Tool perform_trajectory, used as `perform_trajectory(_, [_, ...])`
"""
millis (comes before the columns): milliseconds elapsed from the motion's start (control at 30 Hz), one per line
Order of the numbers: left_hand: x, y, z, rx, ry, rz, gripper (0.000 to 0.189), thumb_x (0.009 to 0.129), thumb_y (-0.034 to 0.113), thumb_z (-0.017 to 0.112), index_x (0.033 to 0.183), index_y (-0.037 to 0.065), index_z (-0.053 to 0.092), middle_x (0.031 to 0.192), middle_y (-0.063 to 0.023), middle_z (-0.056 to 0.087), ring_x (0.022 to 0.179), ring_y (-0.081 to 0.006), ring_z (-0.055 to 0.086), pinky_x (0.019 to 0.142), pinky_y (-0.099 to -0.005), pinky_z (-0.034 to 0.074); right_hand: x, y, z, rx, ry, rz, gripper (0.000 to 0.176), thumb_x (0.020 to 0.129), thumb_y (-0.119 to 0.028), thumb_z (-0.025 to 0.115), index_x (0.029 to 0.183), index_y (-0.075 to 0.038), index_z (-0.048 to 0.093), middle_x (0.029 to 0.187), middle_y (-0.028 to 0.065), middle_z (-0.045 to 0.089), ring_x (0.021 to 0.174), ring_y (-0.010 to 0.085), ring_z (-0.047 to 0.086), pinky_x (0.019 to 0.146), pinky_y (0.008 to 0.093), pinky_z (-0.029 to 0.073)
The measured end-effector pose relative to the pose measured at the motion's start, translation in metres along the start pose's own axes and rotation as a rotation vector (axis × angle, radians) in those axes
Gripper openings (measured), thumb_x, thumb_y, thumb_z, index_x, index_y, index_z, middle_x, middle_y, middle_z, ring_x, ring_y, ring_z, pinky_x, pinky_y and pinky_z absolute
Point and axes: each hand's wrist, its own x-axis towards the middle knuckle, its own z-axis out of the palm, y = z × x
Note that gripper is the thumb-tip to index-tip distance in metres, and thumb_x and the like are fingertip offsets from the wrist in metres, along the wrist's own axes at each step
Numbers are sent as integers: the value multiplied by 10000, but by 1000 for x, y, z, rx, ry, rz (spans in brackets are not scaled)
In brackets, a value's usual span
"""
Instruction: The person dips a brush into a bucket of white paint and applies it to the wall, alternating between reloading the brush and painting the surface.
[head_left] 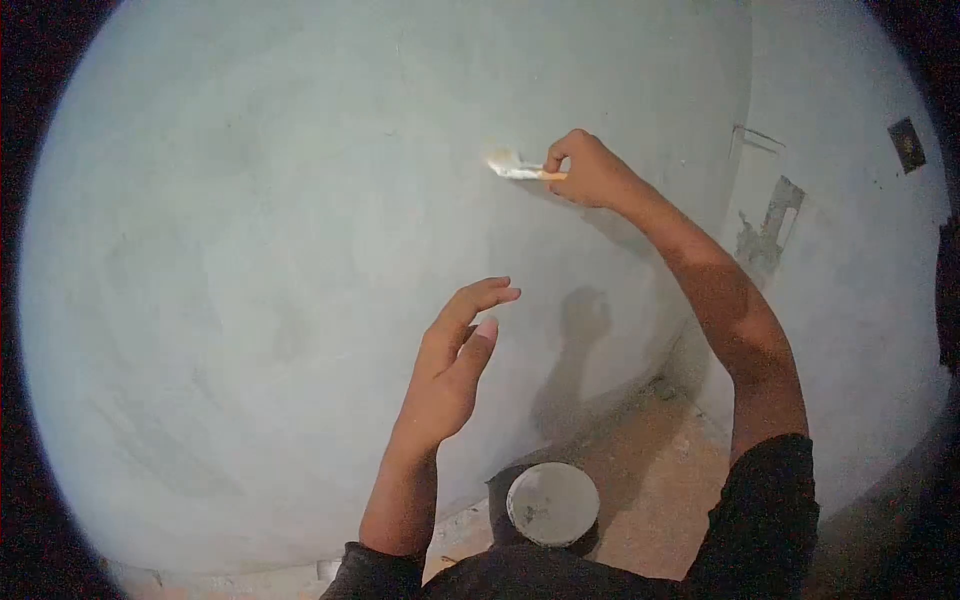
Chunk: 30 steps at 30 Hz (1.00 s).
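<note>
A paintbrush (515, 170) with pale bristles and an orange handle is pinched in my right hand (590, 172), its bristle end pointing left against the whitish wall (300, 220). Lower down and to the left, my left hand (460, 355) is raised in front of the wall with its fingers loosely curved and the thumb apart. Nothing is in it. Whether the bristles press on the wall or sit just off it is hard to tell.
A round bucket (553, 503) with a pale top stands on the brownish floor (640, 455) close to my body. On the adjoining right wall are a patched grey area (770, 225) and a dark rectangular box opening (907, 146). The wall corner runs down the right side.
</note>
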Motion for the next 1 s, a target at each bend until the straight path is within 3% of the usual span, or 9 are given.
perform_trajectory(67, [-1,4,2,2,1,-5,452,881,391,433,1151,60,582,1284,-129,501,1190,-264,452,950,-410,375,6,7,-15,-75,-35,-5,213,628,-101,742,833,-68,693,770,86,653,719,231,634,688,351,509])
perform_trajectory(133, [-8,-2,4,-2,4,-2,448,880,384,432,1152,61,582,1287,-130,499,1193,-265,449,948,-410,376,16,10,-30,-55,-437,155,227,579,-113,784,783,-48,707,891,127,640,800,221,609,742,359,487])
perform_trajectory(200, [-15,-5,5,-13,-20,-20,453,880,394,430,1156,68,582,1291,-129,496,1198,-271,446,950,-418,374,32,17,-29,-61,-509,230,210,551,-91,788,743,-53,712,856,105,650,797,206,607,725,345,489])
perform_trajectory(333, [-23,-1,1,10,-12,-27,464,882,412,427,1164,76,579,1299,-136,490,1210,-285,437,954,-437,371,63,5,-55,-79,0,226,251,539,-46,766,785,-68,722,822,98,659,789,199,609,699,343,487])
perform_trajectory(533, [-20,11,5,-10,40,-7,430,879,374,437,1159,79,577,1300,-136,484,1205,-279,435,958,-432,364,109,10,-92,-64,334,65,238,578,-136,726,816,-122,735,801,95,685,755,249,653,711,358,511])
perform_trajectory(633, [-20,15,11,26,21,-10,393,887,325,437,1168,85,572,1296,-129,484,1215,-269,422,976,-432,340,128,26,-94,-227,804,-38,198,650,-159,716,843,-116,715,814,121,674,777,281,651,720,369,514])
perform_trajectory(767, [-24,12,20,28,48,-27,418,889,356,441,1174,78,570,1298,-133,481,1220,-273,418,974,-440,343,124,10,-97,-76,719,25,235,739,-157,668,953,-66,697,861,148,680,753,278,660,708,353,520])
perform_trajectory(867, [-24,11,27,13,61,-44,431,888,369,436,1172,74,569,1300,-136,479,1218,-274,421,969,-441,348,122,25,-36,24,775,-103,207,742,-111,626,937,-69,683,830,174,653,744,329,642,684,425,513])
perform_trajectory(1000, [-14,6,47,28,59,-77,425,886,365,432,1165,76,571,1295,-138,484,1212,-275,427,960,-436,355,73,50,59,101,730,19,270,801,-88,563,1062,-59,623,780,193,630,706,363,620,640,460,495])
